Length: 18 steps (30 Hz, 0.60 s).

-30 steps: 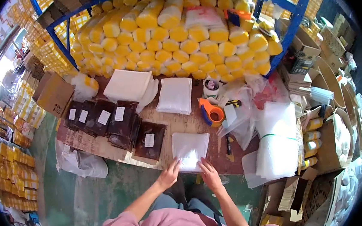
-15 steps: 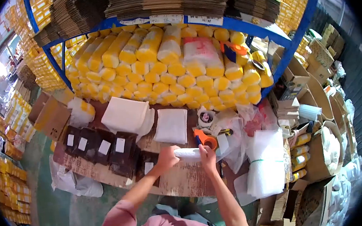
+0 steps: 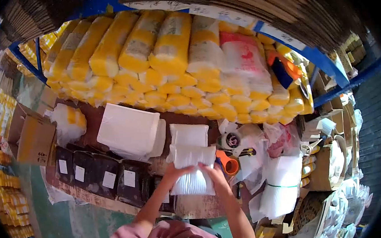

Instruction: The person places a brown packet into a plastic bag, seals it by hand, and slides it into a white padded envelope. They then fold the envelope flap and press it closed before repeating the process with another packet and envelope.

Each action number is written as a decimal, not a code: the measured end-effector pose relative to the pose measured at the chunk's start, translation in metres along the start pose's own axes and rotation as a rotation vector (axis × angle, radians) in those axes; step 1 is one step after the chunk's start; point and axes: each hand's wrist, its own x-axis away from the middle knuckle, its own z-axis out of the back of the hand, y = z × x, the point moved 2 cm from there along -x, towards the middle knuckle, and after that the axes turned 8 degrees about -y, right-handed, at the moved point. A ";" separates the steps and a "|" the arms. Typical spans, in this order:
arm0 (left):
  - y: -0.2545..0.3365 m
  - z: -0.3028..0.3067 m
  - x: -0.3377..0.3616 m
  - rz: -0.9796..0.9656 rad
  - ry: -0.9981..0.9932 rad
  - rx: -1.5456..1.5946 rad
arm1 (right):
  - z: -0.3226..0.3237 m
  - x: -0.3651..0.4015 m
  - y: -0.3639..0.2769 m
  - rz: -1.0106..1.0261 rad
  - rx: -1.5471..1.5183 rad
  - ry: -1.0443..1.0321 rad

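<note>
A white, puffy wrapped package is in both of my hands, above the front of the table. My left hand grips its left side and my right hand its right side, with fingers pressed on its upper face. Just behind it lies another white padded package, partly covered by the held one. An orange tape dispenser sits close to the right of my right hand. To the left of my left hand stand several dark packages with white labels.
A stack of white sheets lies at the back left, near a cardboard box. Yellow-and-white rolls are piled behind the table under a blue shelf of flattened cartons. Tied bubble wrap lies to the right.
The held package has turned from nearly edge-on to showing its broad face and has moved slightly away from me. The head view has come nearer to the table and rolls.
</note>
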 end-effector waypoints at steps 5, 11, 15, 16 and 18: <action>0.044 0.033 -0.073 0.000 0.200 -0.320 | -0.008 -0.092 -0.025 0.017 0.428 0.200; 0.036 0.028 -0.073 0.034 0.379 -0.984 | 0.002 -0.115 -0.017 0.152 0.803 0.274; 0.005 0.021 -0.074 0.041 0.335 -0.727 | 0.033 -0.128 0.039 0.023 0.434 0.328; -0.003 0.022 -0.076 0.028 0.332 -0.659 | 0.013 -0.115 0.018 -0.016 0.438 0.304; 0.008 0.023 -0.069 0.062 0.288 -0.572 | 0.012 -0.117 0.019 -0.025 0.514 0.359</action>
